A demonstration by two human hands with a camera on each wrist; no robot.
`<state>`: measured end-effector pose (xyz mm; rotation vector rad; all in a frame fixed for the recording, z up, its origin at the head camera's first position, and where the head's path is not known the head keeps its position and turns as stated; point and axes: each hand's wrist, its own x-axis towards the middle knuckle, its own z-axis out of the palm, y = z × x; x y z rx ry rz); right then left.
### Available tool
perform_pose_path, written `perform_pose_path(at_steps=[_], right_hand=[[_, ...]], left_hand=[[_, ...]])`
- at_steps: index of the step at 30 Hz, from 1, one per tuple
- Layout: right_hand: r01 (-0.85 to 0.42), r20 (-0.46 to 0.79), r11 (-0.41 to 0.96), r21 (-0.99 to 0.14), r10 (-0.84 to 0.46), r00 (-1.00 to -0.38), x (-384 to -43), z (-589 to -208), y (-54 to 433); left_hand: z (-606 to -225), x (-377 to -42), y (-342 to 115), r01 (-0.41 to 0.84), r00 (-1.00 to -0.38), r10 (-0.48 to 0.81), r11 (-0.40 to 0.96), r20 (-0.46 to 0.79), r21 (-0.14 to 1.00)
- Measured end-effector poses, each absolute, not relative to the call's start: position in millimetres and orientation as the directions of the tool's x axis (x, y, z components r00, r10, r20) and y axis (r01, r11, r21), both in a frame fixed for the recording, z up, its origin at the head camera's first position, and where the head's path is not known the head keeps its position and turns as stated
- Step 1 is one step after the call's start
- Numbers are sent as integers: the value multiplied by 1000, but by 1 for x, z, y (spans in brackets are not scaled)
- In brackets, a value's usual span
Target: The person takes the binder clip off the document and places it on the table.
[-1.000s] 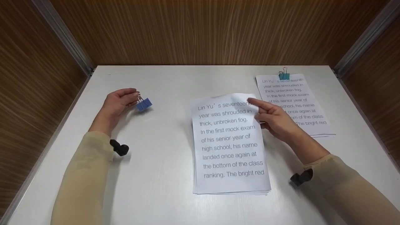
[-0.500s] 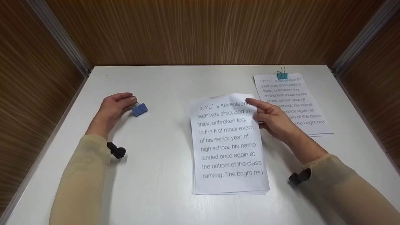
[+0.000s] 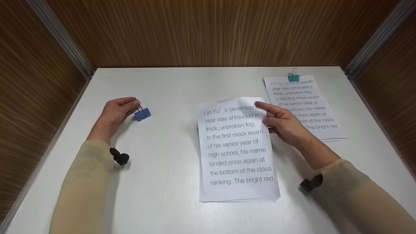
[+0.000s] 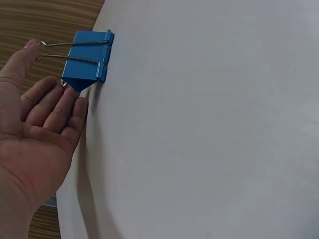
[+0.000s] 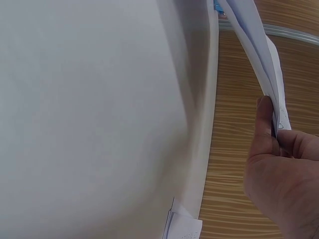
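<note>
A blue binder clip (image 3: 142, 114) is held by its wire handles in my left hand (image 3: 115, 112), over the left part of the table. In the left wrist view the thumb presses one handle of the binder clip (image 4: 88, 56), whose jaws look closed; the other fingers are below it. My right hand (image 3: 286, 125) pinches a stack of printed paper (image 3: 237, 152) near its upper right edge, lifting its top end. The right wrist view shows the sheets (image 5: 264, 55) between thumb and fingers of the right hand (image 5: 284, 174). Clip and stack are well apart.
Behind the right hand lies another printed stack (image 3: 295, 100), with a teal binder clip (image 3: 293, 77) on its top edge. The white table (image 3: 162, 182) is enclosed by wood-grain panels (image 3: 208, 32) at the back and sides.
My left hand has shifted a little to the left and toward me with the binder clip, whose body has turned slightly. The right hand and its paper stack look nearly unchanged.
</note>
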<state>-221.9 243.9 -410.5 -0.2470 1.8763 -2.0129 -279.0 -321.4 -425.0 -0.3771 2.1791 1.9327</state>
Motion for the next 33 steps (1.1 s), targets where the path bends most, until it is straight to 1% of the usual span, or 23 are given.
perform_pose_path(at_steps=[12, 15, 21, 26, 33], right_hand=[[144, -126, -19, -989, -379, -917, -224, -411, 243], [141, -123, -21, -990, -380, -917, -224, -412, 244], [130, -105, -41, -991, -384, -917, -228, -413, 241], [135, -111, -40, -990, -373, -921, -233, -415, 237], [143, -134, 6, -990, -379, -916, -240, -422, 237]], left_hand=[[-424, -278, -324, -312, -950, -58, 183, -306, 932], [-423, -277, -325, -312, -950, -69, 217, -305, 925], [-414, -273, -326, -267, -963, -100, 314, -249, 911], [-396, -270, -318, -207, -978, -106, 372, -179, 905], [-374, -263, -287, -22, -1000, -10, 442, -20, 897]])
